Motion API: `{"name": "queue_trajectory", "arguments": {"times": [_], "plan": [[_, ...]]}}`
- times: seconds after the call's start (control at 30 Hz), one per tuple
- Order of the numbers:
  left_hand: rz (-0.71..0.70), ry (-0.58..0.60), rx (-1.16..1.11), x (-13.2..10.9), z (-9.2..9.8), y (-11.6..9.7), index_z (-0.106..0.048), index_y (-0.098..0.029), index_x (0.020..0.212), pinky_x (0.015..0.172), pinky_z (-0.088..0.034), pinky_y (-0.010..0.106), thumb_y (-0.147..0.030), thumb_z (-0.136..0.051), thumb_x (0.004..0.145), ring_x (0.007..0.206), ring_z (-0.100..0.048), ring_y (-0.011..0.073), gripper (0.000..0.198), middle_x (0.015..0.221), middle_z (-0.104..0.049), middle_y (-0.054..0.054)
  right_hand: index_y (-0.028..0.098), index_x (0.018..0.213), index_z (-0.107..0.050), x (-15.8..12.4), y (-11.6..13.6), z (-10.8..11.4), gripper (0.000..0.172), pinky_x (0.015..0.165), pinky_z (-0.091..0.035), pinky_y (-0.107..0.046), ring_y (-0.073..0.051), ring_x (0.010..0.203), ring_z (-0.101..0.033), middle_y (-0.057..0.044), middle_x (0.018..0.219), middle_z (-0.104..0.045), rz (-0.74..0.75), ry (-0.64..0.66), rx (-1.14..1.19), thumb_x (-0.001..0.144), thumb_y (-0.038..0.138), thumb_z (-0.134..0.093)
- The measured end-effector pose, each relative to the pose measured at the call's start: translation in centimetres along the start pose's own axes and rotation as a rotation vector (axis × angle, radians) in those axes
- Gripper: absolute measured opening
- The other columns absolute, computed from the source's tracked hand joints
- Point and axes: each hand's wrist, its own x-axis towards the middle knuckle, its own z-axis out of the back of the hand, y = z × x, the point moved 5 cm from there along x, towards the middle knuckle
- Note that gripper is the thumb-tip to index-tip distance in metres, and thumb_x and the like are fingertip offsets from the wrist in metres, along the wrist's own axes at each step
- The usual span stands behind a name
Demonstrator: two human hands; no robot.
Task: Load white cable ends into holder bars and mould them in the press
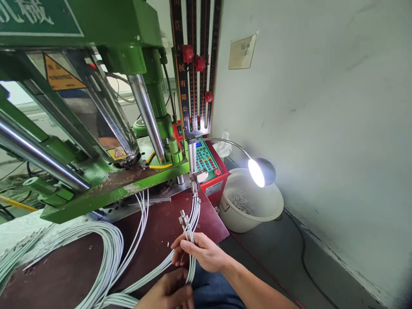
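My right hand (206, 253) is closed, thumb and fingers pinching a small bundle of white cables (191, 270). Metal connectors (184, 219) stick up above its fingers at the bundle's end. Lower down, my left hand (172, 289) is curled around the same cables where they run below the right hand; its fingertips are partly hidden. Just beyond, another group of white cables (195, 210) reaches up to a small clamp-like fixture (194, 176) on a metal post. A large coil of white cables (111, 257) lies on the dark red tabletop (58, 274) to the left.
A green press machine (151, 25) with steel columns fills the left and back. Behind the post stands a red control box (214, 184) with a keypad. A lit lamp (256, 173) hangs over a white tub (251, 223) holding small white pieces. A wall rises at right.
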Motion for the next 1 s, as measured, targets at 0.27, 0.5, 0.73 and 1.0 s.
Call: {"name": "queue_trajectory", "arguments": {"times": [0.27,0.5,0.73,1.0], "plan": [[-0.117,-0.015,-0.286,2.6,-1.0,0.4,-0.062,-0.018,0.087,0.038,-0.028,0.022,-0.066,-0.062,0.077,0.036,-0.045,0.0102,0.049,0.052,-0.061,0.000,0.013,0.108,-0.068,-0.7,1.3,1.6,0.051,0.068,-0.053,-0.025,-0.015,0.080,-0.064,-0.008,0.089,-0.069,-0.025,-0.076,-0.128,0.087,0.059,-0.059],[-0.259,-0.172,-0.339,3.7,-1.5,-0.5,-0.063,-0.017,0.075,0.036,-0.031,0.020,-0.063,-0.065,0.076,0.034,-0.044,0.0085,0.046,0.048,-0.061,0.000,0.014,0.118,-0.066,-1.1,-0.2,1.8,0.055,0.067,-0.054,-0.027,-0.013,0.067,-0.065,-0.008,0.088,-0.069,-0.144,-0.092,-0.126,0.088,0.060,-0.057],[-0.176,-0.021,-0.589,3.6,-2.5,1.3,-0.062,-0.016,0.093,0.033,-0.030,0.020,-0.053,-0.067,0.079,0.034,-0.052,0.0114,0.041,0.062,-0.071,0.005,0.018,0.121,-0.066,0.6,4.4,3.6,0.044,0.087,-0.053,-0.035,-0.019,0.094,-0.067,-0.011,0.112,-0.070,0.014,-0.121,-0.398,0.093,0.050,-0.055],[-0.246,-0.077,-0.795,3.8,-2.0,0.7,-0.063,-0.016,0.086,0.037,-0.038,0.020,-0.046,-0.071,0.078,0.037,-0.053,0.0104,0.032,0.060,-0.065,0.002,0.020,0.125,-0.062,1.1,2.6,2.6,0.042,0.087,-0.056,-0.035,-0.020,0.100,-0.070,-0.008,0.116,-0.071,-0.070,-0.090,-0.601,0.089,0.041,-0.064]]}}
